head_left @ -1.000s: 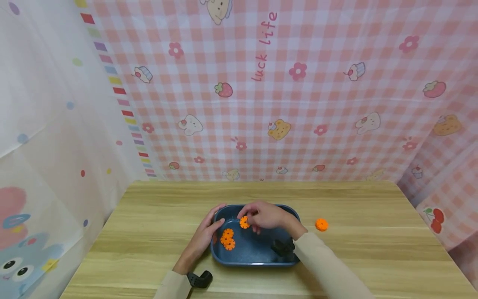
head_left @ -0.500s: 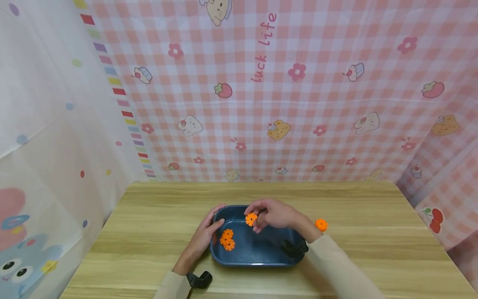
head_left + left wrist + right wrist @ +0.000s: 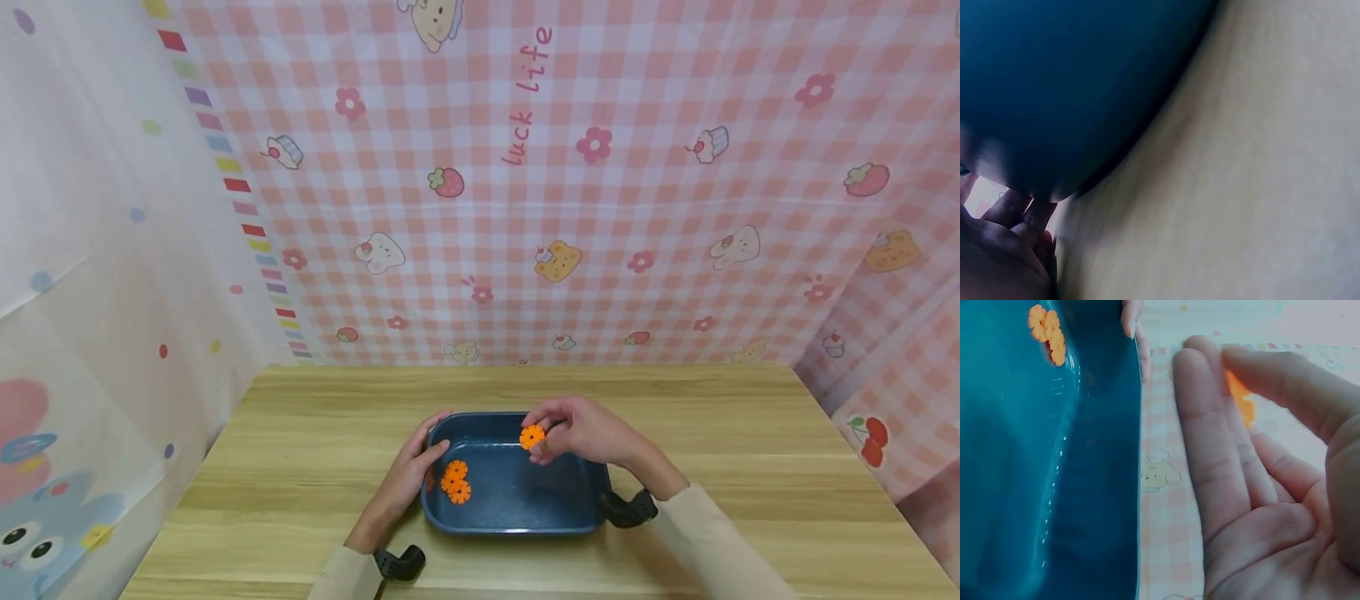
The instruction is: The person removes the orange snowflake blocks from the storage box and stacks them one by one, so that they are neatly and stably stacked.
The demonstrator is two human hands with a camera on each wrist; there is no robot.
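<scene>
A dark blue rectangular pan [image 3: 525, 500] lies on the table. My left hand [image 3: 411, 468] grips its left wall, thumb over the rim and fingers along the outside; the left wrist view shows fingertips against the pan's side [image 3: 1072, 81]. Inside the pan's left end is a small cluster of orange notched discs [image 3: 455, 482]. Over the pan's far right part, my right hand [image 3: 592, 429] pinches another orange notched disc [image 3: 532, 437] between thumb and fingers. In the right wrist view that disc [image 3: 1242, 403] shows only partly, behind the fingers.
The wooden table [image 3: 330, 433] ends at a pink checked cloth backdrop [image 3: 480, 208]. A white printed cloth [image 3: 112, 250] hangs at the left. Black wrist mounts [image 3: 628, 508] sit on both wrists, the right one overlapping the pan's right edge.
The right hand has moved right across the pan, carrying the orange disc along. Its forearm now hides the disc seen earlier on the table at right. The left hand stays put.
</scene>
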